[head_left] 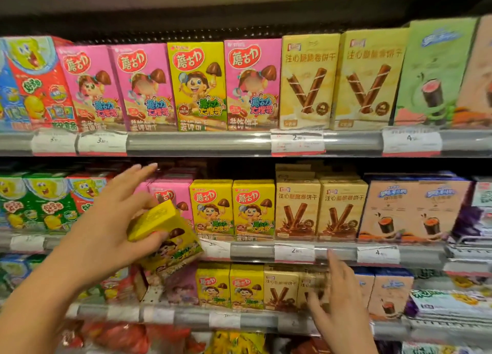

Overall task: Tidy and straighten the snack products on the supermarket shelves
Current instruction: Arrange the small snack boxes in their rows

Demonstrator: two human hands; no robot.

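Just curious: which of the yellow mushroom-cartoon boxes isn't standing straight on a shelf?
The yellow box gripped in the left hand, tilted in front of the middle shelf; the other yellow ones stand upright in their rows.

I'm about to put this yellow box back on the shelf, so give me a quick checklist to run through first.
1. Left hand grip on the yellow mushroom-biscuit box: ok, thumb and fingers curl round it.
2. Box upright: not ok, tilted.
3. Matching yellow boxes located on the middle shelf: ok.
4. Free slot beside them: cannot tell, the hand hides it.
5. Right hand free: ok, open at the lower shelf's wafer-roll boxes.
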